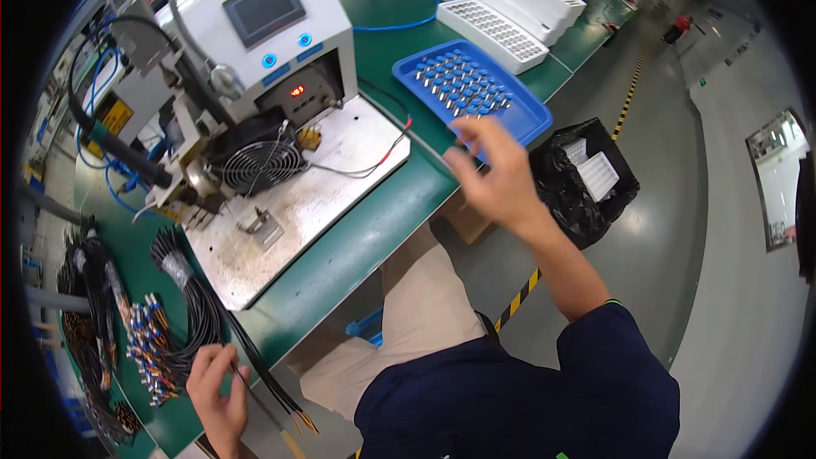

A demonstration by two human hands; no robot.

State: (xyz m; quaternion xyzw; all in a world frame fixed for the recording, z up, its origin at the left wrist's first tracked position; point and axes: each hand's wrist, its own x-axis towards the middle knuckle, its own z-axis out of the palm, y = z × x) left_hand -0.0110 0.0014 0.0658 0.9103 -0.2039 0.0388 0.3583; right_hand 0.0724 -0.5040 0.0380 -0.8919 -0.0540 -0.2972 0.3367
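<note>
My left hand (pixel 219 395) is at the lower left, its fingers closed on a thin black cable (pixel 265 408) that slants down to a pale end. Close by, a bundle of black cables (pixel 200 306) lies along the bench with stripped, coloured wire ends hanging over the edge. My right hand (pixel 497 174) is raised over the near edge of a blue tray (pixel 534 112), thumb and forefinger apart; I see nothing between them. Rows of small metal connectors with blue ends (pixel 463 81) stand in that tray. Other fingers of the right hand are partly hidden.
A white machine (pixel 331 4) with a screen, buttons, a fan and a metal fixture (pixel 262 229) stands on a pale base plate. More cable bundles (pixel 149 340) lie left. White perforated trays (pixel 497 34) sit behind the blue tray. A black-lined bin (pixel 565 200) stands right of the bench.
</note>
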